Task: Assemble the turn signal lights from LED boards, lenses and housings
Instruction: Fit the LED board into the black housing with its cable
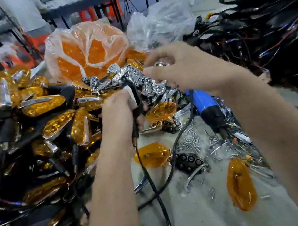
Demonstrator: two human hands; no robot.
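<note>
Black plastic turn-signal housing (136,103) with trailing black cable (152,184) is gripped in the left hand (118,114); the right hand (176,68) pinches a small chrome piece (161,63) over the chrome reflector pile (127,76).

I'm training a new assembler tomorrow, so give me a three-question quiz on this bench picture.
1. True or false: the left hand grips a black housing with a cable hanging from it.
2. Which lies nearest the camera on the table? A) the blue power screwdriver B) the loose amber lens C) the bag of orange lenses
3. Fill in: finished lights are piled on the person's ____ side.

Key: 1 true; 2 B; 3 left.
</note>
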